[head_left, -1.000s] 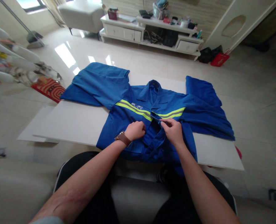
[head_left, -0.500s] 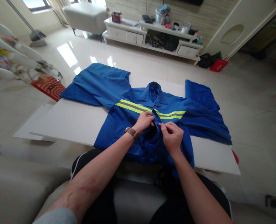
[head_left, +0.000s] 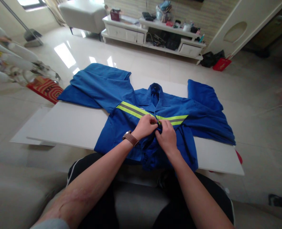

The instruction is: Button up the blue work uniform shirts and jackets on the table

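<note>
A blue work jacket with yellow-and-grey reflective stripes lies front up on a white table, its collar away from me and its sleeves spread to both sides. My left hand, with a brown-strapped watch on the wrist, pinches the front edge of the jacket just below the stripe. Right beside it, my right hand grips the opposite front edge. The two sets of fingertips nearly meet at the middle opening. Whatever small part lies between them, such as a button, is hidden by the fingers.
Left of the table stands a red patterned bag. A low white cabinet with assorted items runs along the far wall, near a pale ottoman. A red bag sits on the floor at the right.
My right hand has moved left and slightly up, bringing its fingertips against those of my left hand. The two front edges of the jacket are now closer together.
</note>
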Demonstrator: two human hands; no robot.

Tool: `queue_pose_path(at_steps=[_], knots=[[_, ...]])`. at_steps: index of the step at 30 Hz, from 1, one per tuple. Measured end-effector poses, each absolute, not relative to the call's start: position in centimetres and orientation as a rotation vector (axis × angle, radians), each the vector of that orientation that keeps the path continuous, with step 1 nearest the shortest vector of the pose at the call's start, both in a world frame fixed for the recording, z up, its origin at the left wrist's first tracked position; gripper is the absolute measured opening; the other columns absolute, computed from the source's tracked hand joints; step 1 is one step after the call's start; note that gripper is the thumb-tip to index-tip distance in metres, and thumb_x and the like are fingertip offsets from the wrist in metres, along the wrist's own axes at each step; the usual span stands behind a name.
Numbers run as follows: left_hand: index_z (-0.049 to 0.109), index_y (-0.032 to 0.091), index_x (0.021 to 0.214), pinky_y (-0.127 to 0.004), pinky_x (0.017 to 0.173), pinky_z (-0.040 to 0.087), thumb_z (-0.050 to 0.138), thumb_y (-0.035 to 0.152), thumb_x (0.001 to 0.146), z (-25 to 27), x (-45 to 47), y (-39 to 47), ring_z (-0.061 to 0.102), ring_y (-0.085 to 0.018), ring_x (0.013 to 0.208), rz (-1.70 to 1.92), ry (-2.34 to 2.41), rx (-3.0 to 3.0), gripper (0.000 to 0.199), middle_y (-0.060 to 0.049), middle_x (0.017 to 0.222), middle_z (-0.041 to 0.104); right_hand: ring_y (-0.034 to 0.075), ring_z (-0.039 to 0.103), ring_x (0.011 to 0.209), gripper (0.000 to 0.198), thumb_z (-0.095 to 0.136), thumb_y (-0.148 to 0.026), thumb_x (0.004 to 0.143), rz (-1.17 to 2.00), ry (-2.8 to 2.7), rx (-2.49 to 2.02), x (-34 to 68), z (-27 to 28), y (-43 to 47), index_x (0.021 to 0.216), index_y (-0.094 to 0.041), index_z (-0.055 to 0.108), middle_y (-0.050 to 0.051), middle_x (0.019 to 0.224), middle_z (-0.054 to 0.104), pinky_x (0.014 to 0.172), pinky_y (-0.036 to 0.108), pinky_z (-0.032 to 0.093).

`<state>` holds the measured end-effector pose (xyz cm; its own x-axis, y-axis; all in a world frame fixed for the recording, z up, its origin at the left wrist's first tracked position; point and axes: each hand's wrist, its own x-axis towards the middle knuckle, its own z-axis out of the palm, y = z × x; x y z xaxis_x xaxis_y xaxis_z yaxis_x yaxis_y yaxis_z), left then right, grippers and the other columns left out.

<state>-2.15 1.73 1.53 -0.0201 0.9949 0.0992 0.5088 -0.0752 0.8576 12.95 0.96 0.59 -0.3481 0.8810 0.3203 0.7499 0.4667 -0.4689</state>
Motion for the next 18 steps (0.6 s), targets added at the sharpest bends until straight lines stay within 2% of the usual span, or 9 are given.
queue_pose_path(at_steps=[2,6,9,12,14,18], knots=[[0.073,0.017,0.074,-0.030,0.079,0.049,0.064,0.010,0.078,1.5,-2.2,1.9,0.061,-0.017,0.082,1.034,1.573,1.616,0.011,-0.004,0.084,0.067,0.030,0.062,0.112,0.038,0.050,-0.017,0.087,0.399,-2.119,-1.365,13.0,0.6,1.1,0.122,-0.020,0.065,0.013,0.121,0.067,0.097,0.041,0.049],[0.066,0.017,0.079,-0.030,0.078,0.050,0.064,0.010,0.078,1.0,-2.3,2.1,0.060,-0.017,0.082,1.070,1.566,1.556,0.008,-0.002,0.084,0.062,0.027,0.067,0.099,0.035,0.045,-0.016,0.089,0.447,-1.949,-1.401,13.5,1.0,1.7,0.116,-0.023,0.067,0.009,0.107,0.074,0.089,0.038,0.051],[0.060,0.018,0.091,-0.030,0.079,0.050,0.075,0.015,0.073,0.7,-2.3,1.9,0.058,-0.018,0.086,1.132,1.632,1.628,0.024,-0.003,0.093,0.058,0.026,0.067,0.100,0.034,0.044,-0.015,0.089,0.464,-1.933,-1.318,13.8,1.2,1.8,0.109,-0.024,0.069,0.007,0.105,0.074,0.089,0.037,0.051],[0.057,0.020,0.102,-0.032,0.082,0.051,0.079,0.027,0.076,0.7,-2.1,1.6,0.058,-0.019,0.091,1.111,1.735,1.710,0.034,-0.005,0.106,0.054,0.024,0.067,0.099,0.038,0.040,-0.012,0.088,0.484,-1.953,-1.240,13.6,1.3,1.9,0.106,-0.023,0.072,0.007,0.103,0.072,0.091,0.036,0.051],[0.057,0.020,0.105,-0.033,0.082,0.052,0.076,0.028,0.081,0.8,-2.0,1.4,0.059,-0.020,0.090,1.051,1.787,1.769,0.031,-0.007,0.112,0.054,0.024,0.066,0.097,0.039,0.039,-0.012,0.088,0.487,-1.939,-1.235,13.4,1.3,2.0,0.104,-0.022,0.073,0.008,0.100,0.072,0.090,0.037,0.052],[0.061,0.018,0.103,-0.035,0.079,0.052,0.064,0.015,0.086,1.0,-2.0,1.4,0.061,-0.022,0.089,0.978,1.808,1.864,0.018,-0.010,0.118,0.057,0.025,0.066,0.097,0.037,0.036,-0.012,0.089,0.477,-1.916,-1.228,12.9,1.3,2.2,0.099,-0.020,0.071,0.010,0.098,0.071,0.091,0.038,0.051]])
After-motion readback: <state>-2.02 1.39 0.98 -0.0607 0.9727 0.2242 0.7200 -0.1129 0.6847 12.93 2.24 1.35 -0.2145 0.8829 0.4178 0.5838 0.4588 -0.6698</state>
